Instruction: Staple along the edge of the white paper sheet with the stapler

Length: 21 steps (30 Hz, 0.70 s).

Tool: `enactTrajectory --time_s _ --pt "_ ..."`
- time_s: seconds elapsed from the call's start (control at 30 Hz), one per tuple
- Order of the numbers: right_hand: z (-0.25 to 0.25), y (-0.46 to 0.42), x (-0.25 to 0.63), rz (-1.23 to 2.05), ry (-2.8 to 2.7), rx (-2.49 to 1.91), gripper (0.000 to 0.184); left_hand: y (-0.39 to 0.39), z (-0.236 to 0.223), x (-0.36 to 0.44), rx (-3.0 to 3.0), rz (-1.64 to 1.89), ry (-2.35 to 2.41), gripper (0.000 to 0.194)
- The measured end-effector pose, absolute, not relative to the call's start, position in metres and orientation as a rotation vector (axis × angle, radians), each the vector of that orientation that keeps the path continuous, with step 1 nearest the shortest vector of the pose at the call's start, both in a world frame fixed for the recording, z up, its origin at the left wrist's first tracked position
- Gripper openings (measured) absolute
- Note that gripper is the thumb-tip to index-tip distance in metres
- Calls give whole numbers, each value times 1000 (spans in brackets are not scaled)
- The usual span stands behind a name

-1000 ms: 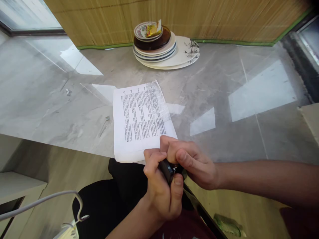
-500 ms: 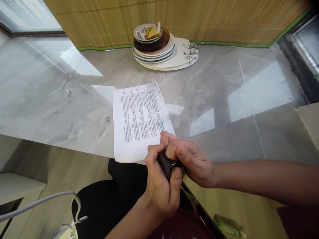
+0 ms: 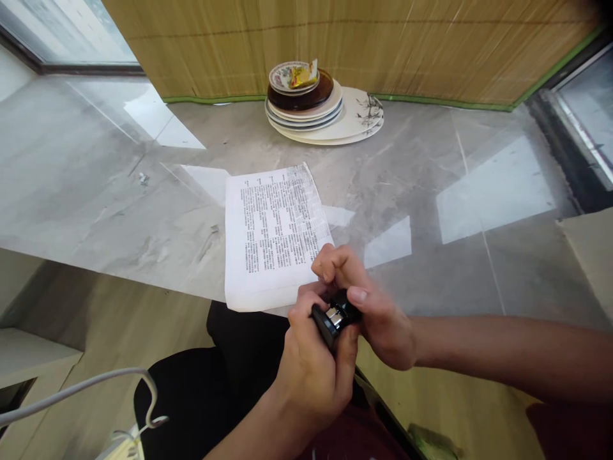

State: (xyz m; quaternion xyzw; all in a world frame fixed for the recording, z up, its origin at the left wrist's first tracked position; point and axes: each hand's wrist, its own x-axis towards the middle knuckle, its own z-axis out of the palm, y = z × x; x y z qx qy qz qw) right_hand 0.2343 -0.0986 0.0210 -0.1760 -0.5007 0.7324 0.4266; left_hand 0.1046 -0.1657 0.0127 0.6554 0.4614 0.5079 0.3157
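Low in front of me, just off the table's near edge, both hands meet around a small black stapler [image 3: 335, 316] with silver metal showing between its black parts. My left hand [image 3: 313, 367] wraps around its left side, thumb near the lower edge. From the right, my right hand [image 3: 371, 310] grips the other end with the thumb on top and the index finger curled above. Fingers hide part of the stapler. Just beyond the hands lies a stack of printed paper [image 3: 268, 281], its near edge reaching the table edge.
A stack of plates [image 3: 354, 115] with a yellow wrapper [image 3: 302, 76] on top stands at the back of the grey marble table [image 3: 397, 172], before a bamboo blind [image 3: 383, 51]. A white curved cable or rod [image 3: 96, 380] is at lower left. A green bottle [image 3: 433, 441] lies below right.
My right hand has loosened and its fingers have lifted, exposing more of the stapler's silver metal. The stapler's black parts look farther apart. The view has shifted slightly.
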Motion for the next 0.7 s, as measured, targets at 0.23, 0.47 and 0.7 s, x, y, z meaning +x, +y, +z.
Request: enactTrajectory --time_s 0.23,0.47,0.7 --pt "27 -98 235 1573 -1516 -549 20 -164 9 104 1660 1401 1206 42" --pt "29 -98 232 1446 -1723 -415 64 -156 10 97 1566 1682 1271 36" --pt "12 -103 223 1388 -1897 -473 121 -149 31 93 1256 1722 1562 28"
